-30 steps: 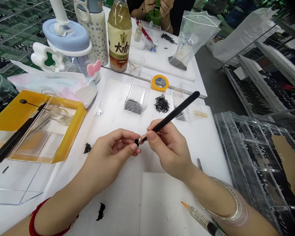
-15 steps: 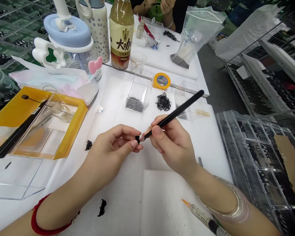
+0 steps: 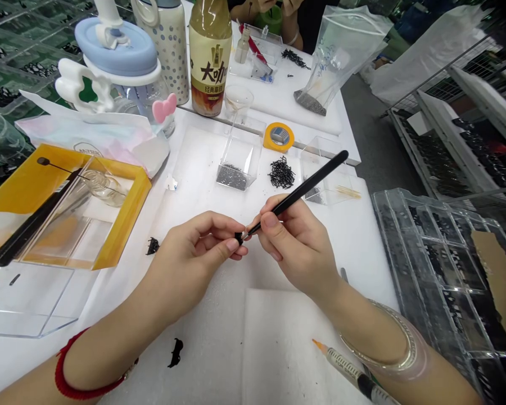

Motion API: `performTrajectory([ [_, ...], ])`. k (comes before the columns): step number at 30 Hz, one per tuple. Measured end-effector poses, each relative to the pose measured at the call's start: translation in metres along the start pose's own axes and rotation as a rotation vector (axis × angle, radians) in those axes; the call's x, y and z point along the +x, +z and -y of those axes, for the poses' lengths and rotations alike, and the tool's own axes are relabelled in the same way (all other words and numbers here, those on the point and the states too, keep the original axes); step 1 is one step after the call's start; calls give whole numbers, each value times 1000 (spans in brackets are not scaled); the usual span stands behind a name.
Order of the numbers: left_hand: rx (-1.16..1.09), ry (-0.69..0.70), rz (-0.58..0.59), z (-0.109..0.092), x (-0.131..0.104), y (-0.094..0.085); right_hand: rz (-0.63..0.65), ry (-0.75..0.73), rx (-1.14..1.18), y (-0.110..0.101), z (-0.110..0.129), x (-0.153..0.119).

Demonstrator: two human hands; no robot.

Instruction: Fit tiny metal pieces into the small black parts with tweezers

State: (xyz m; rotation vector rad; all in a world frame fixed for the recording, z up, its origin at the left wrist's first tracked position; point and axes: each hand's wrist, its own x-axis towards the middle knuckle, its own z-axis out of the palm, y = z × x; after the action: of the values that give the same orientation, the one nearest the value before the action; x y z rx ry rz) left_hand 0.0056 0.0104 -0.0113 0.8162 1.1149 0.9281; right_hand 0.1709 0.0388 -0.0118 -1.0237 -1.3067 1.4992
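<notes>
Hands meet at the middle of the frame, over a white foam mat point(image 3: 219, 337). The left hand point(image 3: 194, 259) pinches a small black piece point(image 3: 238, 237) between thumb and forefinger, fingertips pressed together on it and the other fingers curled loosely beneath. The right hand point(image 3: 297, 247) holds a black stick point(image 3: 297, 192) the way one holds a pen, thumb and fingers closed around its lower part.

What matters is how the stick lies to the piece. Its long axis runs on a slant from the upper right of the frame down to the centre, and its pale tip sits at the right-hand edge of the black piece, touching it or just beside it; the contact itself is too small to make out. So the piece lies directly off the lower-left end of the stick, in line with its axis, and both hands are equally close to it, the left one actually gripping it.

Around them: a heap of small black bits point(image 3: 281, 173) just above the hands, a clear box point(image 3: 238, 160) with dark grains to its left, a roll of yellow tape point(image 3: 279, 136) higher up, a yellow tray point(image 3: 122, 225) at the left, and a syringe point(image 3: 349, 374) at the lower right. Two more black pieces lie on the mat, one point(image 3: 152, 246) left of the left hand and one point(image 3: 177, 352) below it. Another person's hands point(image 3: 278, 5) work at the top edge.
</notes>
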Motion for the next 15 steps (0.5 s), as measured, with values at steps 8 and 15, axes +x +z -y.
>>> performTrajectory([
  [8, -129, -44, 53, 5, 0, -1, 1, -19, -107, 1, 6, -2],
  [15, -149, -42, 52, 5, 0, -2, -41, 22, 20, 3, 3, -1],
])
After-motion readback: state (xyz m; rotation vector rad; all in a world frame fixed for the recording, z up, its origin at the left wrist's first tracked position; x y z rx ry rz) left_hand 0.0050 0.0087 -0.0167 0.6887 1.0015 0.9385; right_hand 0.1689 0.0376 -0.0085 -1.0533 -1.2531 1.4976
